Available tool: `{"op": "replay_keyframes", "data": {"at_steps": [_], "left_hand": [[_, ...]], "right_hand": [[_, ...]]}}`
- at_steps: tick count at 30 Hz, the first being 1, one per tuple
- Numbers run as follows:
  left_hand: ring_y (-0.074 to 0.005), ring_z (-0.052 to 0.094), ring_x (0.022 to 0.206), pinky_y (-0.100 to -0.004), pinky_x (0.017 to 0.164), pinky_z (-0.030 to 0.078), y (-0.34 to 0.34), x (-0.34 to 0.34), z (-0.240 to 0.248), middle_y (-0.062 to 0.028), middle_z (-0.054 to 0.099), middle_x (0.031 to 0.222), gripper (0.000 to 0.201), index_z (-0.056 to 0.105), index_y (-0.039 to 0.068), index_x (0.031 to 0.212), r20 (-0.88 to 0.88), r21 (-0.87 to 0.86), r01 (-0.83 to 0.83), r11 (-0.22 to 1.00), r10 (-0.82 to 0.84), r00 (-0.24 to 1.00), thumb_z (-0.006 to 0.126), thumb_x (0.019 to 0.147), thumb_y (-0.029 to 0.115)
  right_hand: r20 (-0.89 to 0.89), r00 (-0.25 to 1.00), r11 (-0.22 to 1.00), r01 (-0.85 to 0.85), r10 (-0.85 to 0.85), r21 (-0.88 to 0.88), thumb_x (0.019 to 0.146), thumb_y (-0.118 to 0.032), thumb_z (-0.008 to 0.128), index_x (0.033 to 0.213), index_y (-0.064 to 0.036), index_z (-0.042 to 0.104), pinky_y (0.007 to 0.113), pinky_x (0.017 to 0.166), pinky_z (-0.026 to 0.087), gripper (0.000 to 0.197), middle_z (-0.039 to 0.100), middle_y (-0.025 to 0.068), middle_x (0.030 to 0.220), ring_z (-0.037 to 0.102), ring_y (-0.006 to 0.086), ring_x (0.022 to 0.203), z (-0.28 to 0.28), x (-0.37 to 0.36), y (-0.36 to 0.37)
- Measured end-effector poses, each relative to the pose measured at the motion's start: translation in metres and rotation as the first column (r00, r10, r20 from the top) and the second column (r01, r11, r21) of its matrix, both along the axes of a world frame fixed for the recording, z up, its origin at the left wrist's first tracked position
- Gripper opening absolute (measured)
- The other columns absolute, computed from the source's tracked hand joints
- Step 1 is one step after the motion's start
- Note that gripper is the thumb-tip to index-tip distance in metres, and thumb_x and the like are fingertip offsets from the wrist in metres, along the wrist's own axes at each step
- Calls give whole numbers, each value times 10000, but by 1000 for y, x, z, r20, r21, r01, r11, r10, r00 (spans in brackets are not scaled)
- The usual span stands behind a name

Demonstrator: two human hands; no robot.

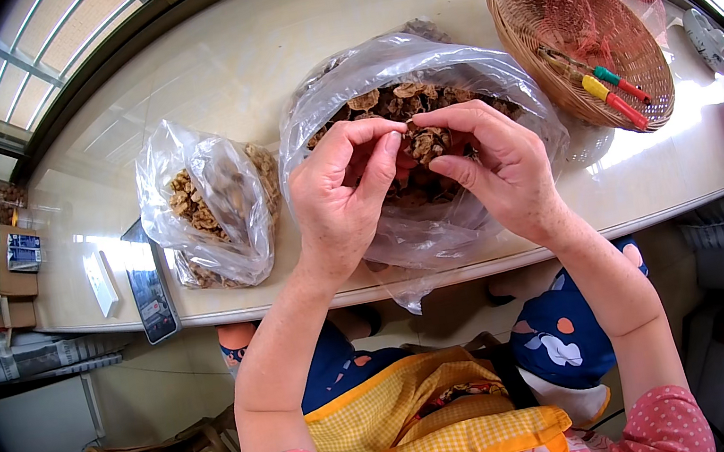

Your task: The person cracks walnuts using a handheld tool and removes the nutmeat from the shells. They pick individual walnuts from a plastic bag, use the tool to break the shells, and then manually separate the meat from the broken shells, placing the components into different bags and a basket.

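Best keep left hand (339, 193) and right hand (490, 161) pinched together on the walnut (427, 142), directly over the big bag (374, 71), prying gently.

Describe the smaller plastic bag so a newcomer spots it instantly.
Start at the pale counter under the windows. Two clear bags sit on it; the big bag lies open beneath both hands. The smaller bag stands left of it, beside a phone, closed and untouched, holding paler dried pieces.

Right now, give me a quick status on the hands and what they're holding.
Both hands, left and right, pinching one brown dried piece together. Held above the big open plastic bag of the same. Nothing blocking them.
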State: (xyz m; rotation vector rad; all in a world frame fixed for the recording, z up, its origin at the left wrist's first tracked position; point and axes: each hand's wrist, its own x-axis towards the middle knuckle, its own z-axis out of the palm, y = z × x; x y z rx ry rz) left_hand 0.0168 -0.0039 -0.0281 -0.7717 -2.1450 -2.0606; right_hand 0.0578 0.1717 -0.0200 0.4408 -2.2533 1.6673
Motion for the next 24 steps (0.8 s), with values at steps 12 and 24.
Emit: {"op": "replay_keyframes", "data": {"at_steps": [12,24], "left_hand": [[-89,596,830,-204,683,497,0,-6,2,-72,579,1153,277,667,29,1120,-190,-166,-17,986,-15,982,600,867,-60],[-127,604,937,-241,808,504,0,-4,-4,-79,578,1116,301,605,-3,1104,-194,-115,72,991,-94,977,682,816,-43]], "right_hand": [[62,998,980,-15,27,-198,845,13,659,1178,-15,543,265,758,502,354,608,65,998,584,112,840,-7,-1,2],[24,1000,984,-3,8,-176,827,-9,685,1146,-18,596,243,743,507,331,618,66,1026,621,114,846,-3,-1,0]]}}
